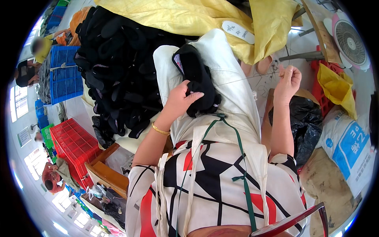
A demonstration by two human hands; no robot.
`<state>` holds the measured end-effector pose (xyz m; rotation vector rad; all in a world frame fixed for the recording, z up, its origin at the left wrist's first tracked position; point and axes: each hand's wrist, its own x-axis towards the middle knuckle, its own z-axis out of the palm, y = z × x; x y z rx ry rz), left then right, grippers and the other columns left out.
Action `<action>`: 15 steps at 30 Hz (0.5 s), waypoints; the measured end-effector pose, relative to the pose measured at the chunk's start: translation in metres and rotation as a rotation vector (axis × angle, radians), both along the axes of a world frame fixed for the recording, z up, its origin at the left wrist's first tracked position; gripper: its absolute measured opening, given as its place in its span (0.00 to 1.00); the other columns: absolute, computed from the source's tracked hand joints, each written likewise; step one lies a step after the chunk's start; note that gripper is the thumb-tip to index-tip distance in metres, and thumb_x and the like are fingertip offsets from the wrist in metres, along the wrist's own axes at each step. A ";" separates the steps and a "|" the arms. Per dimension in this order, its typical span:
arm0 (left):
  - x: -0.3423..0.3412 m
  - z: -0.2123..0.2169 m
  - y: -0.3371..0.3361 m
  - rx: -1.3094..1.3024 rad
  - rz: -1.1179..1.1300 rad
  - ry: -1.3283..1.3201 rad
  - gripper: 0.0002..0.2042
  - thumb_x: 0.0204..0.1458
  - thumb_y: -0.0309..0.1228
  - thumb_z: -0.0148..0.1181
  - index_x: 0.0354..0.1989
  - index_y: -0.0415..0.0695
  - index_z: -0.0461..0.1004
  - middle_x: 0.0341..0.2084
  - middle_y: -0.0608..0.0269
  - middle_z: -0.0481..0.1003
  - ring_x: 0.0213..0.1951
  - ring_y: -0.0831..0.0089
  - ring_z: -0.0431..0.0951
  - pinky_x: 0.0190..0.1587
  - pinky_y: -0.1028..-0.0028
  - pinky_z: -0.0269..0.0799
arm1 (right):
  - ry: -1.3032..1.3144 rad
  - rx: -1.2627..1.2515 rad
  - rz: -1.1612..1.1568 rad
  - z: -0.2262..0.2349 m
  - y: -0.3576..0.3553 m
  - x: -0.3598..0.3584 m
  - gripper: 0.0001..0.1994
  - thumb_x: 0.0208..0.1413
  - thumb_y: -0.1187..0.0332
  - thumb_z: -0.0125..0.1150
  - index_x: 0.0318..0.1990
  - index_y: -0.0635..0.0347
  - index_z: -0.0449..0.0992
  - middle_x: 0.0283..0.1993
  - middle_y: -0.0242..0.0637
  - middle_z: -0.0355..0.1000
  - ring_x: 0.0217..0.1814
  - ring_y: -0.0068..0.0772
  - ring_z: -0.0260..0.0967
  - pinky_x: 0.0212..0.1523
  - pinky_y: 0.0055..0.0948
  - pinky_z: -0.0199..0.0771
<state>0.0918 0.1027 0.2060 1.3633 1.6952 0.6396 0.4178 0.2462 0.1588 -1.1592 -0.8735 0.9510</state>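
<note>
A black cloth shoe with a patterned patch inside its opening lies across my lap on the pale apron. My left hand is closed on its near side, thumb lying over the black fabric. From the shoe a thin thread runs taut to the right. My right hand, raised off to the right, pinches the thread's far end between thumb and fingers. Whether a needle is in that pinch is too small to make out.
Many similar black shoes form a heap to my left. Yellow sheeting with a white insole lies ahead. Red crate and blue crate stand left; a fan, black bag and white sack right.
</note>
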 end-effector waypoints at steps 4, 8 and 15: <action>-0.005 -0.001 -0.003 -0.160 0.126 -0.428 0.10 0.57 0.32 0.64 0.38 0.39 0.72 0.32 0.67 0.73 0.32 0.82 0.73 0.34 0.77 0.74 | -0.166 -0.021 0.030 0.004 -0.005 -0.007 0.06 0.67 0.71 0.54 0.46 0.62 0.67 0.35 0.30 0.71 0.36 0.17 0.67 0.47 0.20 0.71; -0.011 -0.010 -0.013 -0.173 0.217 -0.664 0.08 0.61 0.31 0.59 0.43 0.41 0.73 0.36 0.66 0.76 0.35 0.78 0.77 0.38 0.76 0.77 | -0.098 -0.098 0.285 0.001 -0.018 -0.034 0.06 0.67 0.71 0.55 0.47 0.62 0.71 0.37 0.30 0.75 0.38 0.17 0.70 0.43 0.18 0.71; -0.001 -0.004 -0.013 -0.267 0.470 -0.944 0.08 0.62 0.33 0.58 0.41 0.40 0.74 0.35 0.60 0.79 0.26 0.78 0.79 0.27 0.82 0.78 | -0.105 -0.405 0.940 0.025 -0.069 -0.092 0.06 0.65 0.69 0.57 0.45 0.57 0.77 0.29 0.26 0.73 0.26 0.16 0.69 0.27 0.18 0.70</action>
